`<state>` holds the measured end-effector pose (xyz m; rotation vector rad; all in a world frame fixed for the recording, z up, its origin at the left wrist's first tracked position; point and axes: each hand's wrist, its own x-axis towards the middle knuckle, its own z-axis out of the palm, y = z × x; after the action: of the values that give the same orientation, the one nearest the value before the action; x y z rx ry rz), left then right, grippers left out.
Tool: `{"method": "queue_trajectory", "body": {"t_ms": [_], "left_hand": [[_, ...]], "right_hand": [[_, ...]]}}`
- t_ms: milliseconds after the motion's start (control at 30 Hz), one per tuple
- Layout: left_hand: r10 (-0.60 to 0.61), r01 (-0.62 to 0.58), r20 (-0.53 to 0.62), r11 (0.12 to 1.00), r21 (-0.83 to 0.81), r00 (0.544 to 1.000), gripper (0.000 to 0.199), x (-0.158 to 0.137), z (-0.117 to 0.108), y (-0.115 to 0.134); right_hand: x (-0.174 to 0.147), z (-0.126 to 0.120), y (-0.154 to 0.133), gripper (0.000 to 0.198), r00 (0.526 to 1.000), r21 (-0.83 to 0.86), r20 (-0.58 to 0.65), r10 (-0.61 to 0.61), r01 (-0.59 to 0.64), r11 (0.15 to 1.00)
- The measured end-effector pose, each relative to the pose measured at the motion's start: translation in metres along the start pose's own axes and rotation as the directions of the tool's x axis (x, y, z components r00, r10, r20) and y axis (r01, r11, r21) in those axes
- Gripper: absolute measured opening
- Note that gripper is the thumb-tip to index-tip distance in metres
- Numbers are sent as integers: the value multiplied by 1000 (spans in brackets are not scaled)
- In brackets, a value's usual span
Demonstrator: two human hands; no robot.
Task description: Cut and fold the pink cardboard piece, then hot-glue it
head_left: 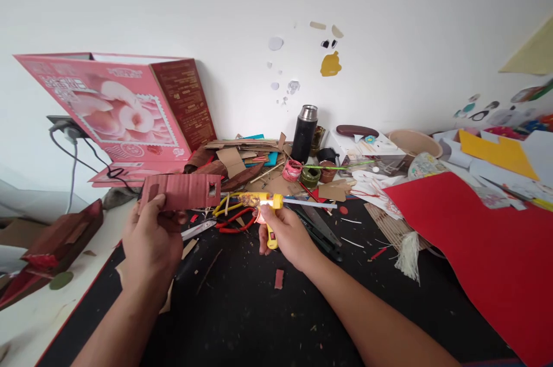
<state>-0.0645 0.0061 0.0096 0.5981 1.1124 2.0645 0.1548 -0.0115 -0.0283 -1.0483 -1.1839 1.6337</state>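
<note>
My left hand (153, 237) is closed on a reddish-brown painted cardboard piece (185, 191), its thumb pressed on the front face. The piece has a small cut-out window near its right end. In my right hand (287, 234) is a yellow hot glue gun (273, 201), its nozzle pointing left toward the cardboard. A white glue stick (313, 203) juts out of its back. The nozzle and the cardboard look close, but I cannot tell whether they touch. Red-handled scissors (237, 222) lie on the table between my hands, and a small reddish cardboard scrap (279, 279) lies nearer to me.
A pink box (125, 108) stands at the back left. Along the wall are a black thermos (305, 133), paint jars (292, 170) and cardboard scraps (231, 161). A red sheet (479, 240) covers the right side of the black table (224, 321). A green utility knife (317, 234) lies behind my right wrist.
</note>
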Motion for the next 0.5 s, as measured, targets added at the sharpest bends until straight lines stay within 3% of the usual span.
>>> {"method": "queue_trajectory", "body": {"t_ms": [200,500], "left_hand": [[-27,26,38,999,19,999,20,-1,-6,-6],[-44,44,31,999,11,999,29,2,-8,-14]], "right_hand": [[5,-4,3,57,996,97,-54,74,-69,993],[9,-3,12,54,994,37,-27,102,-101,994]]}}
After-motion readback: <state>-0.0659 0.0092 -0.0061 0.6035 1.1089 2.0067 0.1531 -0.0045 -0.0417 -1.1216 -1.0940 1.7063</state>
